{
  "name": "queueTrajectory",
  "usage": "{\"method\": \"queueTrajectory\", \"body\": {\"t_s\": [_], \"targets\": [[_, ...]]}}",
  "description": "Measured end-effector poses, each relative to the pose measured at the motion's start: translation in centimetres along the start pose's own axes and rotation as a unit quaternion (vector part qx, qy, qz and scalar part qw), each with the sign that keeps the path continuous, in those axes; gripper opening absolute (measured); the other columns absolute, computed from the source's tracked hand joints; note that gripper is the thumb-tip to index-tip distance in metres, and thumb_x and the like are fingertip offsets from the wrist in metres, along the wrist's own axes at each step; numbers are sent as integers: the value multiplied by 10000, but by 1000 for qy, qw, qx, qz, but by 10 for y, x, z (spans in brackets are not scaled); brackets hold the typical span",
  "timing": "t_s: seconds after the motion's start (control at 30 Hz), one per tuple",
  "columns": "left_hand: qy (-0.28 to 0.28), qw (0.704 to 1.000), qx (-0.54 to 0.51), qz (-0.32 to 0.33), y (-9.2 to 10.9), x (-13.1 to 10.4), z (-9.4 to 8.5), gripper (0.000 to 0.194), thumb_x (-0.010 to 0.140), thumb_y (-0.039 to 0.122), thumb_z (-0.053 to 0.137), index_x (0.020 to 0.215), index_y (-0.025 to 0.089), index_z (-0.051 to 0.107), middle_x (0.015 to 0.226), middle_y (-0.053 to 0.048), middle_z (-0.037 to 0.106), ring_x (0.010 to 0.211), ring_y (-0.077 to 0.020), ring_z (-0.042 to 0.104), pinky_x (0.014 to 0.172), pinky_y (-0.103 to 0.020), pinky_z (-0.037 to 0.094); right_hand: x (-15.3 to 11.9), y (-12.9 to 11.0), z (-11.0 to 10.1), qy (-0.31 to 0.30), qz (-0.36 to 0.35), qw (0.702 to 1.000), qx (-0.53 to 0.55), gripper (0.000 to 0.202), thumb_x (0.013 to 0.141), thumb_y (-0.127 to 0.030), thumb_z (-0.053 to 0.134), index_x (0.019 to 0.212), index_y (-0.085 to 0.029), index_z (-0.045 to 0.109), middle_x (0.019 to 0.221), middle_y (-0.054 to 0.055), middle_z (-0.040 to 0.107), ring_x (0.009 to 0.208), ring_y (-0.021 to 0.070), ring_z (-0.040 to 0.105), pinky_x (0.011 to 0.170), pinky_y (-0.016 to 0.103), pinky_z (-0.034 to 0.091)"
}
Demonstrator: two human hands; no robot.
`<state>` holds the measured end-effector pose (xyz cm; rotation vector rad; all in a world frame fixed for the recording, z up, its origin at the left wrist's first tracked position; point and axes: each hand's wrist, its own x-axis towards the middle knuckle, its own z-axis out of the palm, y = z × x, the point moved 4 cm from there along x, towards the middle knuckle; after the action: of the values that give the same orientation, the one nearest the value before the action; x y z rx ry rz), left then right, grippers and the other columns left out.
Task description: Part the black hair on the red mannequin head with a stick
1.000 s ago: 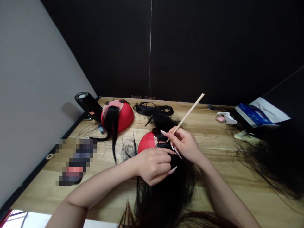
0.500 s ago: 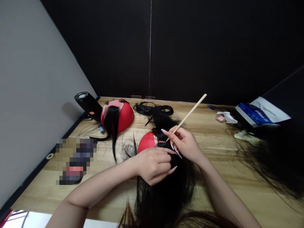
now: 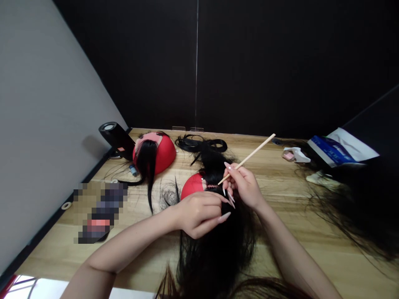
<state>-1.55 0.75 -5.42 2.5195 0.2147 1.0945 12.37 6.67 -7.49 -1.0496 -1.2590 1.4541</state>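
A wig of long black hair (image 3: 215,257) lies over a red dome-shaped head form (image 3: 190,185) on the table before me. A pinkish stitched line (image 3: 212,186) crosses a parting in the hair. My right hand (image 3: 245,185) pinches a thin pale wooden stick (image 3: 254,152), slanted up to the right, its lower end at the parting. My left hand (image 3: 201,214) rests on the wig with curled fingers, its index finger reaching toward the right hand's fingertips. Black hair lies at its fingertips; exactly what they grip is partly hidden.
Another red head form (image 3: 166,155) with black hair stands back left, beside a black cylindrical speaker (image 3: 116,139). A looped hair bundle (image 3: 202,144) lies behind the wig. At right are a blue-and-white packet (image 3: 333,150), crumpled white tissue (image 3: 301,155) and loose dark hair (image 3: 358,211).
My right hand has shifted slightly right, and the stick is tilted lower, its upper end farther right. My left hand has barely moved, its fingers drawn slightly left.
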Motion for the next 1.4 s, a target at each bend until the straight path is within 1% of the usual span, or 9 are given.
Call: {"method": "queueTrajectory", "body": {"t_s": [0.17,0.23,0.3,0.43,0.53,0.93,1.17,1.3,1.4], "targets": [[135,972,-74,-179,-13,2,-32,360,980,217,397,639,147,488,674,-29,536,722,-125,532,779,-287,482,1,-1,-1,-18,7,1000,6,431,780,-588,634,734,-179,508,503,-20,604,344,81,507,328,159,391],[140,960,-36,-240,-18,3,-42,383,994,263,386,650,141,502,678,-17,512,694,-114,503,721,-262,442,1,0,-1,-21,6,1000,8,418,784,-574,636,738,-177,512,504,-19,604,349,80,506,329,157,390],[91,960,34,-264,-22,4,-44,365,998,286,389,690,139,520,688,-6,487,672,-107,476,673,-243,406,1,0,-2,-17,8,1000,12,409,774,-563,650,743,-178,515,500,-27,593,348,79,495,325,163,398],[-71,943,242,-219,-27,4,-31,334,997,282,365,740,153,533,738,-21,509,709,-143,463,646,-272,340,1,-1,-2,-6,11,999,32,401,742,-553,677,746,-189,508,491,-54,562,326,78,454,292,183,404],[-134,913,337,-189,-28,4,-23,324,996,277,357,757,157,540,755,-34,535,727,-167,472,668,-307,320,1,-1,-1,-13,15,999,41,394,739,-545,677,742,-193,498,487,-58,557,324,78,452,286,180,400],[-156,903,388,-101,-27,18,-15,351,992,313,367,749,160,569,710,-39,571,645,-175,502,628,-331,302,1,-2,-2,-45,38,997,54,381,726,-534,665,747,-193,498,507,-59,545,325,71,452,288,171,381],[-193,891,392,-122,-28,19,-16,318,988,309,398,782,160,588,722,-38,569,635,-165,510,623,-328,313,3,1,-4,-48,36,996,60,351,747,-512,641,753,-192,496,507,-60,545,320,70,446,286,170,371],[-206,894,380,-121,-29,21,-17,332,994,330,387,792,161,590,731,-43,578,646,-175,523,636,-334,335,3,0,-3,-56,31,996,65,334,772,-506,614,752,-197,487,465,-84,488,281,61,384,246,155,294],[-211,892,378,-128,-29,22,-17,315,990,324,393,801,167,591,738,-41,592,652,-181,532,635,-335,330,3,1,-3,-53,37,994,84,340,776,-513,613,748,-197,490,472,-84,481,284,54,358,245,157,302]]}}
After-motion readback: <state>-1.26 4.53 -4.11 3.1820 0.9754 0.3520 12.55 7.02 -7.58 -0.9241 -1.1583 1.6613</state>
